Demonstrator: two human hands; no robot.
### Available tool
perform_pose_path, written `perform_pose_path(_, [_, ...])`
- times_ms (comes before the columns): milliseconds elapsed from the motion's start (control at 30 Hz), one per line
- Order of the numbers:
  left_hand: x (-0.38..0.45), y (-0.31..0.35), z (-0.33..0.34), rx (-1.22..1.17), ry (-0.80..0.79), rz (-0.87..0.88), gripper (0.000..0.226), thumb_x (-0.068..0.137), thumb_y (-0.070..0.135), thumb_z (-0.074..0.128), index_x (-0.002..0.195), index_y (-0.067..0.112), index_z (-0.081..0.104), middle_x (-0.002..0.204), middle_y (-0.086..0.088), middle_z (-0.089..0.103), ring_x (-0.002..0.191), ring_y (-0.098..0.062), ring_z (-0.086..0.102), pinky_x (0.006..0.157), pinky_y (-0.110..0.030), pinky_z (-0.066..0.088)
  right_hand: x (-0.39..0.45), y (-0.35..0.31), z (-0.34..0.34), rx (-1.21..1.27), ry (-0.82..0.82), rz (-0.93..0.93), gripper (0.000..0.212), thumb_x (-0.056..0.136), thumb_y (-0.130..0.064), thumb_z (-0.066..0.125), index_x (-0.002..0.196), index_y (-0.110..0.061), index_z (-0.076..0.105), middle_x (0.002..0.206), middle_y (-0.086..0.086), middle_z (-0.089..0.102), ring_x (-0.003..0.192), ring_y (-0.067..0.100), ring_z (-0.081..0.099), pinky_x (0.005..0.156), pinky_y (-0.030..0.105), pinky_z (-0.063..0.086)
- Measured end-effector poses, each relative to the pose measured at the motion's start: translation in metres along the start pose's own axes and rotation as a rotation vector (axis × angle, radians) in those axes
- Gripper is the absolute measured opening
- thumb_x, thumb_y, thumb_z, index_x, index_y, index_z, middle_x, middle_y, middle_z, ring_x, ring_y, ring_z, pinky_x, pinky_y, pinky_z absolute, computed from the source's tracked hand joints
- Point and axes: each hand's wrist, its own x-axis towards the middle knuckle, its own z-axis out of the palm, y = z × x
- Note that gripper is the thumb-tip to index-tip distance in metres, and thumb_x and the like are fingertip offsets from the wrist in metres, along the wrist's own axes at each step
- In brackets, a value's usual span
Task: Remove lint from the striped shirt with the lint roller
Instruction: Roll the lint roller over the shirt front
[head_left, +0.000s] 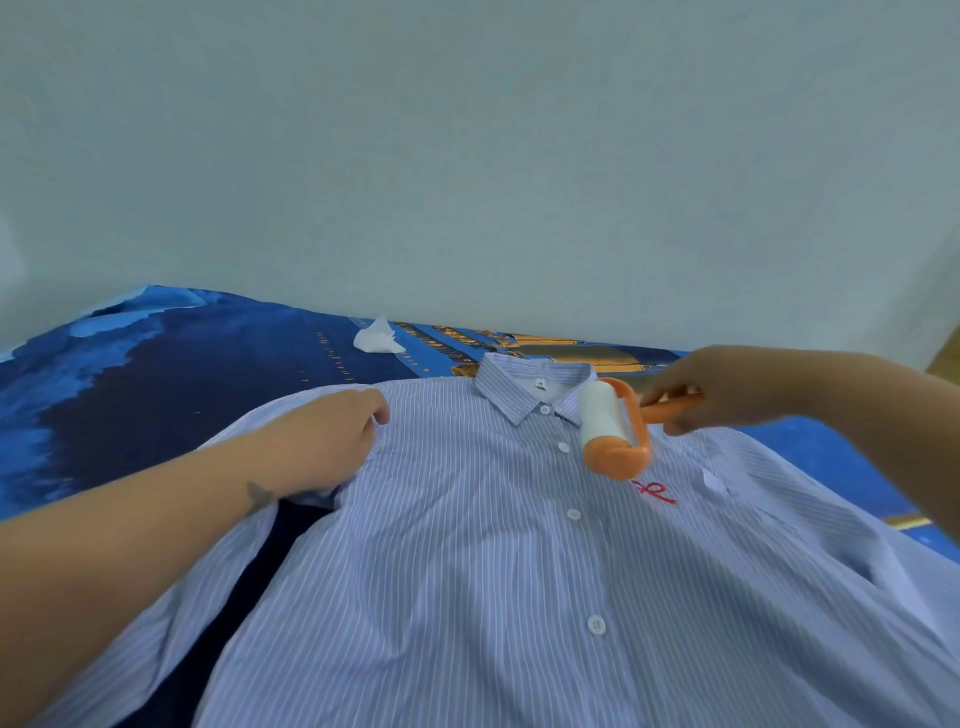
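Observation:
A blue-and-white striped shirt (467, 561) lies buttoned and face up on the bed, collar pointing away from me. My right hand (727, 387) grips the orange handle of the lint roller (610, 426). Its white roll rests on the shirt just right of the collar, above a red embroidered mark. My left hand (322, 441) lies on the shirt's left shoulder, fingers curled and pinching the fabric there.
The bed is covered by a blue patterned sheet (130, 384) with gold print at the far side. A crumpled white sheet of paper (376, 338) lies beyond the collar. A pale wall (467, 156) rises right behind the bed.

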Motion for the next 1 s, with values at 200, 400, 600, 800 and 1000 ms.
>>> perform_pose_path(200, [-0.034,0.001,0.018,0.048,-0.015,-0.103,0.029,0.084,0.007,0.056,0.106,0.023,0.046,0.099,0.001,0.050,0.081,-0.020,0.056,0.075,-0.036,0.048,-0.013,-0.053,0.022,0.070,-0.026,-0.101,0.023,0.085,-0.038,0.064,0.102,-0.050,0.056,0.089,-0.019,0.059,0.080,0.001,0.055,0.070,0.023,0.044])
perform_pose_path(400, [-0.045,-0.018,0.028,0.072,0.075,-0.071,0.005,0.093,0.020,0.047,0.096,0.024,0.046,0.096,0.002,0.045,0.074,-0.024,0.053,0.068,-0.037,0.042,-0.021,-0.085,0.041,-0.016,-0.046,-0.118,0.024,0.092,-0.030,0.053,0.111,-0.044,0.055,0.093,-0.016,0.057,0.078,0.002,0.051,0.062,0.021,0.036])
perform_pose_path(600, [-0.047,-0.024,0.031,-0.013,0.162,-0.043,0.011,0.093,0.015,0.040,0.093,0.026,0.045,0.093,0.001,0.047,0.076,-0.028,0.055,0.069,-0.041,0.044,-0.008,-0.128,0.042,-0.022,0.025,-0.185,0.020,0.091,-0.025,0.054,0.103,-0.041,0.057,0.076,-0.017,0.051,0.074,0.009,0.053,0.059,0.025,0.037])
perform_pose_path(800, [-0.044,-0.025,0.033,0.025,0.183,-0.027,0.012,0.093,0.014,0.038,0.095,0.026,0.042,0.092,0.001,0.041,0.070,-0.028,0.052,0.061,-0.039,0.039,0.018,-0.186,0.037,-0.099,0.123,-0.267,0.026,0.094,-0.030,0.050,0.117,-0.032,0.060,0.086,-0.011,0.055,0.080,0.015,0.048,0.054,0.026,0.030])
perform_pose_path(1000, [-0.036,-0.028,0.031,0.054,0.187,-0.088,0.006,0.093,0.020,0.040,0.090,0.025,0.044,0.095,-0.004,0.053,0.080,-0.031,0.056,0.071,-0.047,0.047,0.029,-0.212,0.035,-0.150,0.133,-0.335,0.030,0.096,-0.030,0.048,0.119,-0.021,0.064,0.108,0.003,0.066,0.097,0.023,0.058,0.068,0.030,0.038])
